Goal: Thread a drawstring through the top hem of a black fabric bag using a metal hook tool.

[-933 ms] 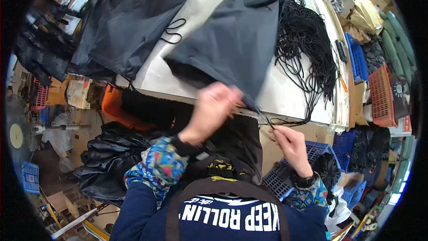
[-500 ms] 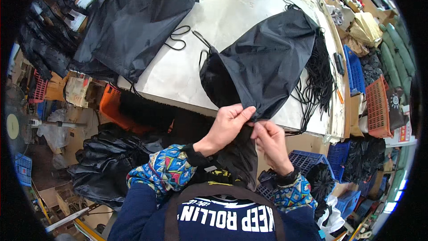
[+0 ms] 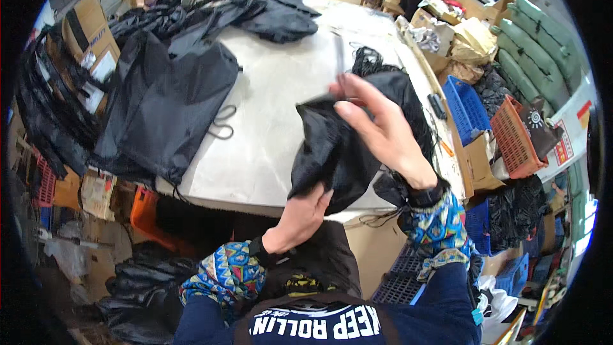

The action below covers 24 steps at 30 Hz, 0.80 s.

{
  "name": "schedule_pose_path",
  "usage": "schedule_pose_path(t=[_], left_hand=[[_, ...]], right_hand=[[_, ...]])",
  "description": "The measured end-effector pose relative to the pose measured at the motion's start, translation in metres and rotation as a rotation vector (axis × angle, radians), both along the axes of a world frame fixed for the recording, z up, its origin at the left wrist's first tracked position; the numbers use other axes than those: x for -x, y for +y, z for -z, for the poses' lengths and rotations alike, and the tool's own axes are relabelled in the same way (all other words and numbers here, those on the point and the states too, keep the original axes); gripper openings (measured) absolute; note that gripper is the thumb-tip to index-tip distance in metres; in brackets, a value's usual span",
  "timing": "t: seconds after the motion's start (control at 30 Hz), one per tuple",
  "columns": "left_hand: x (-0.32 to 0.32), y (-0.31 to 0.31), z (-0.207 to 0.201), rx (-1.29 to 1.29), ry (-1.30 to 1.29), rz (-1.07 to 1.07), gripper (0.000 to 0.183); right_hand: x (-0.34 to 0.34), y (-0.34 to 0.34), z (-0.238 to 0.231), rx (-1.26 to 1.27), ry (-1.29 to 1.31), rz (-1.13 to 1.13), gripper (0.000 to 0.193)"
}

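A black drawstring bag (image 3: 332, 150) lies over the front part of the white table, its fabric bunched and its mouth turned toward me. At its lower edge, my left hand (image 3: 299, 218) is closed on the fabric, thumb against fingers. Higher up, my right hand (image 3: 389, 131) pinches at the bag's upper corner, where a dark drawstring cord (image 3: 339, 54), smeared by motion, sticks up from the fingers. Loose black cords (image 3: 368, 61) lie in a bundle beyond the bag and are partly hidden by it.
Another black drawstring bag (image 3: 166, 108) lies flat on the white table (image 3: 268, 115) at left, with more black bags (image 3: 274, 16) piled behind. Blue (image 3: 466, 108) and orange crates (image 3: 518, 134) stand to the right. Two people work farther back. Black fabric (image 3: 143, 294) is heaped below left.
My right hand has gone up and away from me, from the bag's near corner to its upper corner. My left hand has shifted down and left. The head view has tilted up.
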State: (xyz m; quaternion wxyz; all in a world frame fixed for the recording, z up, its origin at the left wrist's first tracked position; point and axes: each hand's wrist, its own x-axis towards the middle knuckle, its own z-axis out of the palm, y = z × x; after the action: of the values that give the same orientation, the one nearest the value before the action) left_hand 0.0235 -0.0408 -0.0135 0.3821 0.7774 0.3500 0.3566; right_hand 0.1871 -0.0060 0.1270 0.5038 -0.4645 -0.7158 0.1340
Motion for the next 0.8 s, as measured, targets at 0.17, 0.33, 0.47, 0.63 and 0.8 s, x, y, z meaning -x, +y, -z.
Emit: schedule_pose_path(t=[0.17,0.33,0.47,0.63,0.8], left_hand=[[0.012,0.021,0.011,-0.225,0.006,-0.303,0.02],[0.077,0.079,0.047,-0.234,0.188,-0.391,0.021],[0.079,0.07,0.027,-0.596,0.082,-0.5,0.03],[0.011,0.106,-0.051,-0.822,-0.02,-0.54,0.053],[-0.033,0.163,-0.027,-0.138,-0.203,-0.246,0.039]], right_hand=[[0.0,0.009,-0.058,0.238,0.224,-0.168,0.024],[-0.086,-0.045,-0.199,-0.657,0.307,0.493,0.039],[-0.084,-0.054,-0.173,-0.737,-0.052,0.615,0.038],[-0.053,-0.095,-0.132,-0.542,0.09,0.619,0.043],[-0.076,-0.115,-0.1,-0.363,0.119,0.519,0.039]])
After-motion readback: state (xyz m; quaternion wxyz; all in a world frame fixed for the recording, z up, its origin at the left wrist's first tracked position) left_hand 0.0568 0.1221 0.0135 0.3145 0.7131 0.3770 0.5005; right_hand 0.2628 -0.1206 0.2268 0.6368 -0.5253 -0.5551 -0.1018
